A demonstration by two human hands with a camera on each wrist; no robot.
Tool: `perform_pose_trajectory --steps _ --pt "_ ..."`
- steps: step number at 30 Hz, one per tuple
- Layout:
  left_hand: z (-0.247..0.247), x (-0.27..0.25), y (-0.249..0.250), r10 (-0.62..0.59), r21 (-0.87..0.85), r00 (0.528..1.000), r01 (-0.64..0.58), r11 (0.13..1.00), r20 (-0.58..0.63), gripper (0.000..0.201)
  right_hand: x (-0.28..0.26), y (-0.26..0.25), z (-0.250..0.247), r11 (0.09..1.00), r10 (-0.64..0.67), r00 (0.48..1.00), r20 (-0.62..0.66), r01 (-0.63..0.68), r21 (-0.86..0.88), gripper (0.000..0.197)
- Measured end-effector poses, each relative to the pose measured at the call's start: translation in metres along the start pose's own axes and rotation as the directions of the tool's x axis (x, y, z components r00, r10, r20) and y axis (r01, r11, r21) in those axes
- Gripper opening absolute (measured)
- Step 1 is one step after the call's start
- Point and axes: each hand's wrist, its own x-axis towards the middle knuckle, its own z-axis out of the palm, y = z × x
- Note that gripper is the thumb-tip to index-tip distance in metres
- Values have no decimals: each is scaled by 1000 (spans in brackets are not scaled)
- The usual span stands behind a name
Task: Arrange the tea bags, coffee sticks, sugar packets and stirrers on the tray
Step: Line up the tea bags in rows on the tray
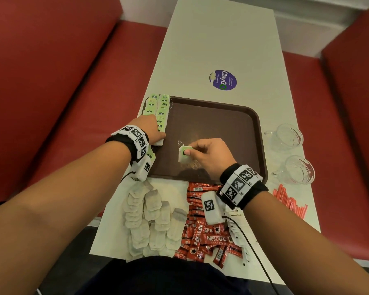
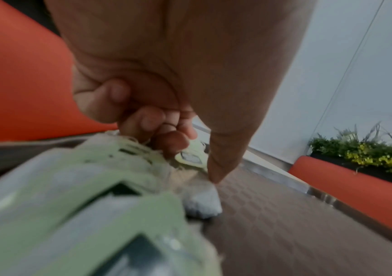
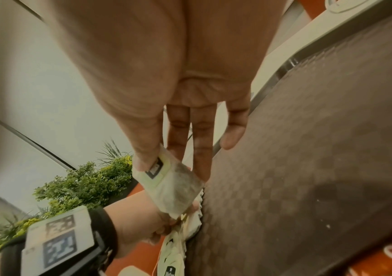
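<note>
Tea bag (image 1: pixel 184 153): pinched in right hand (image 1: pixel 209 158) grip above tray (image 1: pixel 232 124) centre. Left hand (image 1: pixel 151 128) presses tea bag rows (image 1: pixel 161 111) at tray's left. Bench (image 1: pixel 222 39): glass cups (image 1: pixel 290 137), coffee sticks (image 1: pixel 202 235), stirrers (image 1: pixel 290 201).

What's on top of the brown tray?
On the brown tray, rows of green-tagged tea bags line its left edge. The right hand pinches one more tea bag above it. The left hand covers some bags.

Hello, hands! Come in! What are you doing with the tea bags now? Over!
Right hand pinching one tea bag over the tray. Left hand holding down the tea bag rows. Nothing in the way.
</note>
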Motion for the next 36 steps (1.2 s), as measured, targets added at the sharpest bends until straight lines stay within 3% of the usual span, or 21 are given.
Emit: perform_pose_trajectory --steps 4,11,18,20,22,25,28,30,32,36 --pt "-9 -17 -8 18 -50 998 -21 999 -59 47 2 4 1 1000 -1 999 -44 3 28 7" --pt "21 -55 -14 0 94 999 -5 996 54 56 5 3 3 999 -46 996 -77 46 6 6" --pt "20 -66 -28 -18 -20 999 18 1000 42 49 7 -2 6 995 -76 996 -54 73 -66 8" --pt "16 -69 -29 36 -90 999 -36 995 -3 51 7 -2 5 994 -86 995 -52 82 -72 6" --pt "11 -73 -27 158 -259 986 -165 952 -48 45 7 -3 4 993 -97 993 -63 93 -67 5" --pt "0 -83 -14 394 -417 916 -390 821 -80 36 9 -4 7 994 -104 992 -78 100 -50 6" --pt "-5 -88 0 487 -386 860 -506 771 -153 24 9 -8 10 992 -124 991 -48 123 -19 5" --pt "-4 -88 2 468 -389 869 -491 779 -159 14 8 -10 11 991 -132 991 -39 132 1 5" --pt "-3 -82 -1 400 -400 907 -418 816 -133 7 7 -8 11 991 -125 991 -47 127 30 10" --pt "4 -55 -20 142 -385 981 -182 905 -128 8 4 3 8 998 -44 998 45 46 -43 22"
